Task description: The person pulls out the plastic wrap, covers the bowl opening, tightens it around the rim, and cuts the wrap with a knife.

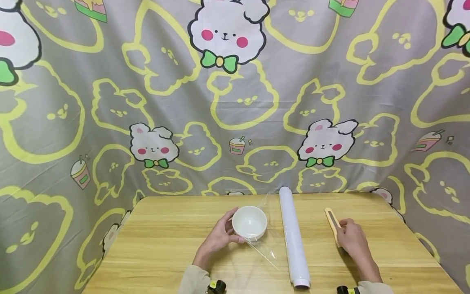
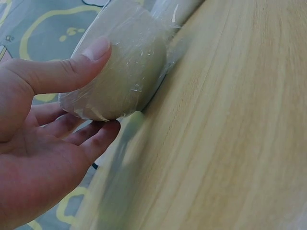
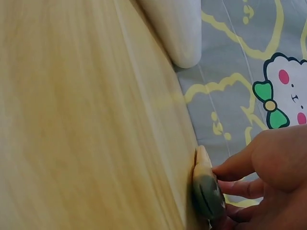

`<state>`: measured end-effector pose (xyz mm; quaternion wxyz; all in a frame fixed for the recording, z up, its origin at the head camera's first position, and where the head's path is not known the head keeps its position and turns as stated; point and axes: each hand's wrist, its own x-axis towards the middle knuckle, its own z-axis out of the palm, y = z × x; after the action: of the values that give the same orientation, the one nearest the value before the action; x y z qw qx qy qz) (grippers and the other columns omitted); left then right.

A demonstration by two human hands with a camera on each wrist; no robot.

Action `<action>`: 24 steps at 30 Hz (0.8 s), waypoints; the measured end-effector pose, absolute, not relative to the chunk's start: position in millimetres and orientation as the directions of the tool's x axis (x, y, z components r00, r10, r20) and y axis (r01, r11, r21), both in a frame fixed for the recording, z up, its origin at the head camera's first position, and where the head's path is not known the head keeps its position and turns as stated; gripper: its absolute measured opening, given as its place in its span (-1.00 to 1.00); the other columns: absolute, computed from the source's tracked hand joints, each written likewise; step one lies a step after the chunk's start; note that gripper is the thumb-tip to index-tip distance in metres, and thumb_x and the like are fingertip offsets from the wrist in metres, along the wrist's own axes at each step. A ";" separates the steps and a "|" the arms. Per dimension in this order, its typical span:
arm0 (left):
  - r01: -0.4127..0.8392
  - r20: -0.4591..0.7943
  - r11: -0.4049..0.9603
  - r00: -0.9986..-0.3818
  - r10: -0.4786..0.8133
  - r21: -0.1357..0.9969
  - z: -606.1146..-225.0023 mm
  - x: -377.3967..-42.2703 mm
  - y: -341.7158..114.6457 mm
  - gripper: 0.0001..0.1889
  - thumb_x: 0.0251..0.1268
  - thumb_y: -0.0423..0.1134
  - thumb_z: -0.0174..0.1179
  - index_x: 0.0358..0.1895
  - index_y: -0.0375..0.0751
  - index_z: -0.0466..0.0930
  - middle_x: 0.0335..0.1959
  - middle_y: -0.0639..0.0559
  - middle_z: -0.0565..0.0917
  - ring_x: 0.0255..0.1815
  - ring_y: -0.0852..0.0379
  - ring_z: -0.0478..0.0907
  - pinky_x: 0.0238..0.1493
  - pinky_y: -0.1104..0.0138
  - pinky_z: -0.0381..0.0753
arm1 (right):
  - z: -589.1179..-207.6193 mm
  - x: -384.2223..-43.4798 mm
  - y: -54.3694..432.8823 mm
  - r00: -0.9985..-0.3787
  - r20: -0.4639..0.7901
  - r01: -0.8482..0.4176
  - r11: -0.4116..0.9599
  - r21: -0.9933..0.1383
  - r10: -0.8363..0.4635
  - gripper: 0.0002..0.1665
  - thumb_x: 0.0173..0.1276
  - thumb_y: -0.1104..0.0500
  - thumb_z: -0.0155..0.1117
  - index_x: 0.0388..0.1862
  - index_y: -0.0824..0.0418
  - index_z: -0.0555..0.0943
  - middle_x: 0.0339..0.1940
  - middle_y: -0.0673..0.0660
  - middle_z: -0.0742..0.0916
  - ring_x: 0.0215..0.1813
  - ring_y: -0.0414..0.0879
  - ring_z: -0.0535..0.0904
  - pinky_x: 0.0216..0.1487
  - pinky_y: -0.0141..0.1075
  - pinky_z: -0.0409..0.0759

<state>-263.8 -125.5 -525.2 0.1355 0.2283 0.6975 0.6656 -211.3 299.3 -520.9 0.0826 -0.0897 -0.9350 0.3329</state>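
Observation:
A white bowl (image 1: 249, 218) stands left of the table's middle with clear plastic wrap (image 2: 136, 62) clinging to its side. My left hand (image 1: 219, 234) holds it from the left, the thumb (image 2: 72, 72) pressed over the wrapped wall and the other fingers round the lower side. Loose wrap (image 1: 269, 249) trails from the bowl to the right. Over on the right, my right hand (image 1: 353, 240) grips a yellow-orange utility knife (image 1: 331, 220) at its near half, with the knife lying low along the tabletop. Part of its handle is hidden by the fingers.
Between the two hands lies a long roll of plastic wrap (image 1: 295, 241), pointing from the table's back edge toward me. The wooden table (image 1: 165, 237) ends at a grey patterned cloth (image 1: 249, 163) hanging behind and at both sides.

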 end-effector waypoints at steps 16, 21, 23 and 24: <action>0.130 0.111 0.004 -0.861 0.496 0.991 -526.0 -262.2 -124.7 0.09 -0.01 -0.67 0.44 0.59 -0.51 -0.07 0.56 -0.50 0.11 0.52 -0.43 0.18 0.48 0.06 0.32 | -465.1 -197.3 239.2 -0.947 0.321 -0.197 0.736 -0.648 0.029 -0.85 0.54 0.26 0.20 -0.07 0.30 0.66 -0.25 0.12 0.76 -0.21 -0.02 0.66 -0.22 -0.21 0.66; 0.137 0.117 0.004 -0.858 0.500 0.991 -525.0 -263.8 -124.1 0.09 0.00 -0.68 0.44 0.59 -0.51 -0.08 0.55 -0.49 0.12 0.51 -0.44 0.19 0.47 0.06 0.34 | -453.9 -193.8 200.5 -0.945 0.318 -0.286 0.666 -0.689 -0.077 -0.93 0.49 0.32 0.26 -0.20 0.24 0.68 -0.36 0.02 0.73 -0.33 -0.17 0.64 -0.31 -0.33 0.66; 0.141 0.120 0.006 -0.858 0.500 0.990 -524.9 -264.8 -123.5 0.09 0.00 -0.67 0.44 0.59 -0.51 -0.07 0.55 -0.49 0.13 0.51 -0.43 0.20 0.47 0.06 0.35 | -454.1 -192.2 187.2 -0.945 0.301 -0.314 0.628 -0.712 -0.131 -0.93 0.49 0.32 0.26 -0.22 0.22 0.67 -0.39 0.01 0.71 -0.38 -0.20 0.63 -0.40 -0.37 0.64; 0.141 0.120 0.004 -0.858 0.499 0.990 -524.7 -265.4 -123.1 0.09 0.00 -0.67 0.44 0.59 -0.50 -0.07 0.55 -0.49 0.14 0.51 -0.43 0.20 0.47 0.06 0.35 | -454.6 -191.5 181.4 -0.944 0.289 -0.326 0.606 -0.725 -0.162 -0.92 0.50 0.32 0.25 -0.24 0.22 0.66 -0.41 0.01 0.70 -0.40 -0.21 0.62 -0.44 -0.38 0.64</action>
<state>-265.4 -123.1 -524.7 0.1344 0.2299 0.6958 0.6671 -191.5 181.4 -454.6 0.0972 0.1371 -0.8909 0.4220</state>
